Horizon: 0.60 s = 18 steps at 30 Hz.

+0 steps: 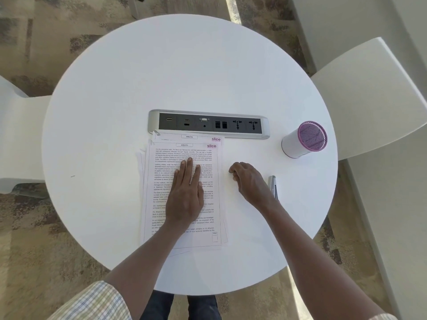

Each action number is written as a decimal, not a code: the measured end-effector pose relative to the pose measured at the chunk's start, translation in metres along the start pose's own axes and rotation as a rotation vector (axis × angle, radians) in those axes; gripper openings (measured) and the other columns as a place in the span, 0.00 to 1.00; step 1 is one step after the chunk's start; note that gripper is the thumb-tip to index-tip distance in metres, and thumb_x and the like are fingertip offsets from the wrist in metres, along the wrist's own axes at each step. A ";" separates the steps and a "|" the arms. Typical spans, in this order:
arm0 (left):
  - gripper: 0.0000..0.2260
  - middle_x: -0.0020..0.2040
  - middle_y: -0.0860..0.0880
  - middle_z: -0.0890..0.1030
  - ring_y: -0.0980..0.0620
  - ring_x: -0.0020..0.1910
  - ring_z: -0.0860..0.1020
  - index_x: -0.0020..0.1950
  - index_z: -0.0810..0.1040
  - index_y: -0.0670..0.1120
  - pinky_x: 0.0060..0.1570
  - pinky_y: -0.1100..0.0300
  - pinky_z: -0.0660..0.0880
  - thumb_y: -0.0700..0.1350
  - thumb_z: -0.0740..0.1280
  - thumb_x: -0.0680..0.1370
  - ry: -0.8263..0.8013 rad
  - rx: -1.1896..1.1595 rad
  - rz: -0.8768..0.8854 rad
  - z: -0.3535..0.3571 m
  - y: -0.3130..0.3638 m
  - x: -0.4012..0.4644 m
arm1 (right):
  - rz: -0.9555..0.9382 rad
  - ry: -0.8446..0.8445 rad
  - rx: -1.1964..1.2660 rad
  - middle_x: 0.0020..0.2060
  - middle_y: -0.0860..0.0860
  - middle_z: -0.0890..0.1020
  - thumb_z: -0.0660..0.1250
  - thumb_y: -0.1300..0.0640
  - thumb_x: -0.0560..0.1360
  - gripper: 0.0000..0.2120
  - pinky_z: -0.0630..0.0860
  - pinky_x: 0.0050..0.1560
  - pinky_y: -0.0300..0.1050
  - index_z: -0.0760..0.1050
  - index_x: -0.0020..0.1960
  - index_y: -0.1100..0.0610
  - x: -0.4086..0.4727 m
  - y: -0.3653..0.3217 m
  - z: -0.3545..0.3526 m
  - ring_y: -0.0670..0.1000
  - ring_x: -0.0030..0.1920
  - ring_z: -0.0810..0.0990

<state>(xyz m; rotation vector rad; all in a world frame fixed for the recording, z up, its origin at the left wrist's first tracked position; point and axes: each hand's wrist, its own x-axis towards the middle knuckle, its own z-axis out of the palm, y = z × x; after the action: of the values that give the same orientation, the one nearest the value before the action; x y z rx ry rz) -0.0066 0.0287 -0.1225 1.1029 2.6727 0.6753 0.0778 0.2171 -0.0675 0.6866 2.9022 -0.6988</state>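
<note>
Right now my left hand [186, 197] lies flat, fingers straight, pressing on the stack of printed sheets [158, 174] under its palm. My right hand [248, 181] rests on the table [184, 77] just right of the stack, fingers loosely curled, with nothing in them that I can see. The stapler [273, 184] lies just outside that hand's wrist. The sheets are fanned unevenly, with edges showing beyond my left fingertips and off to the left. If I lift the palm or push sideways, they may slip apart, and a staple could go in crooked or miss the lower pages. A careless backward sweep of my right wrist could also knock the stapler toward the table's rim.
</note>
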 end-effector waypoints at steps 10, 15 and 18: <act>0.23 0.82 0.42 0.57 0.44 0.82 0.53 0.79 0.63 0.42 0.80 0.47 0.54 0.45 0.54 0.84 0.001 -0.002 -0.001 0.000 0.001 0.000 | 0.227 0.101 -0.010 0.41 0.60 0.85 0.60 0.68 0.77 0.11 0.77 0.46 0.55 0.77 0.56 0.65 0.001 -0.013 0.000 0.63 0.42 0.81; 0.23 0.82 0.42 0.58 0.44 0.82 0.53 0.79 0.63 0.42 0.80 0.47 0.55 0.45 0.53 0.84 -0.004 -0.008 -0.009 -0.002 0.001 0.000 | 0.251 -0.008 -0.177 0.42 0.60 0.84 0.59 0.70 0.74 0.12 0.76 0.48 0.56 0.77 0.54 0.65 0.007 -0.017 -0.002 0.64 0.45 0.81; 0.23 0.82 0.42 0.58 0.44 0.82 0.53 0.79 0.64 0.42 0.80 0.48 0.54 0.45 0.53 0.84 -0.008 -0.007 -0.008 -0.003 0.002 0.001 | 0.199 -0.062 -0.242 0.41 0.60 0.82 0.59 0.70 0.72 0.11 0.76 0.45 0.57 0.75 0.53 0.66 0.008 -0.019 -0.005 0.63 0.42 0.79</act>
<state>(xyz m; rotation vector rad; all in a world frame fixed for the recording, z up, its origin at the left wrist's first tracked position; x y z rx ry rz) -0.0068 0.0292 -0.1194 1.0898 2.6642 0.6768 0.0623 0.2076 -0.0563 0.8871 2.7472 -0.3337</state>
